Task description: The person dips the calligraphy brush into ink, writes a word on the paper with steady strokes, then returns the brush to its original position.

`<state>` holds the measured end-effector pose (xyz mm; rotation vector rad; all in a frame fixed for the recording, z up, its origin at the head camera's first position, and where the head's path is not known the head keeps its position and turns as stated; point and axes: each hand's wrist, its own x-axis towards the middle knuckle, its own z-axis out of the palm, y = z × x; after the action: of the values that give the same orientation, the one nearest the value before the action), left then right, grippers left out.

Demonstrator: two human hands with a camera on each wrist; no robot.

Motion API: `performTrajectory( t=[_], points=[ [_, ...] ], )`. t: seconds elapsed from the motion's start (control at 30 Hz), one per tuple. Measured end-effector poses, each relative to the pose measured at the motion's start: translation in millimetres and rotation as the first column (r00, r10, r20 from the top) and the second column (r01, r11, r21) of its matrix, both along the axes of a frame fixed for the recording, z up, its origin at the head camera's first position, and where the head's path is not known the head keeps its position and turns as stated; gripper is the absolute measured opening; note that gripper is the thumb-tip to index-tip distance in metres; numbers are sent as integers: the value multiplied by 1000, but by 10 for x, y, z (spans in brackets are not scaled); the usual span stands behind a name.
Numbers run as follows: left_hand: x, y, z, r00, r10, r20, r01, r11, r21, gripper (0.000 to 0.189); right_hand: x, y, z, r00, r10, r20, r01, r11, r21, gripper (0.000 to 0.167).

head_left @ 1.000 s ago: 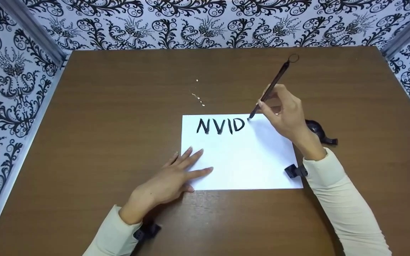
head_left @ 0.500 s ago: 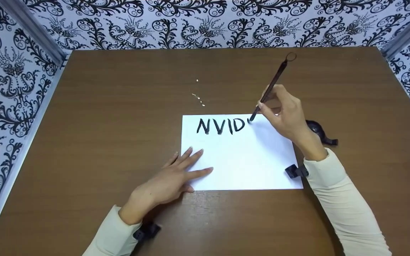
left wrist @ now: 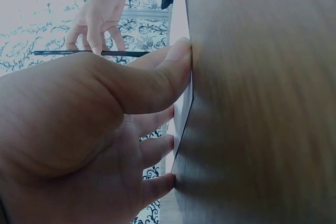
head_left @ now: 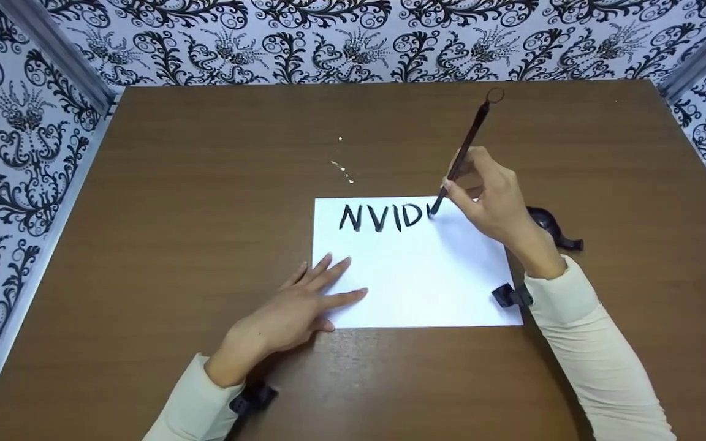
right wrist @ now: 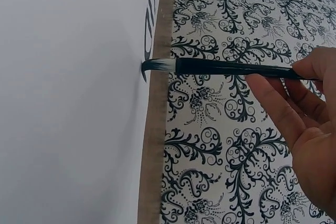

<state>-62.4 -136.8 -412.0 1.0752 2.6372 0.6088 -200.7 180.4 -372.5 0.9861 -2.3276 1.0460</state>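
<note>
My right hand pinches the dark handle of a calligraphy brush, which leans up and away with a loop at its top end. In the right wrist view the brush's pale bristles are black at the tip and bend against the white paper. Black letters reading NVID run along the sheet's far edge, and a short new stroke sits under the brush tip. My left hand rests with spread fingers on the paper's near left corner; its thumb lies at the edge in the left wrist view.
A glossy black object with a short spout-like end lies right of the sheet, partly behind my right wrist. Small pale flecks dot the brown table beyond the paper. Patterned walls border the table.
The brush tip has moved slightly toward me, drawing a short black stroke right of the D. The brush's top end has swung a little left. My left hand stays in place.
</note>
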Motion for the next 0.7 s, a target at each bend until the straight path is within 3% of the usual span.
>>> performTrajectory(
  t=[0.7],
  points=[
    [-1,-10,-1,1000,-13,-16,13,1000,-6,59,30,-10,39,999,35,-29,-34,999,40,24]
  ],
)
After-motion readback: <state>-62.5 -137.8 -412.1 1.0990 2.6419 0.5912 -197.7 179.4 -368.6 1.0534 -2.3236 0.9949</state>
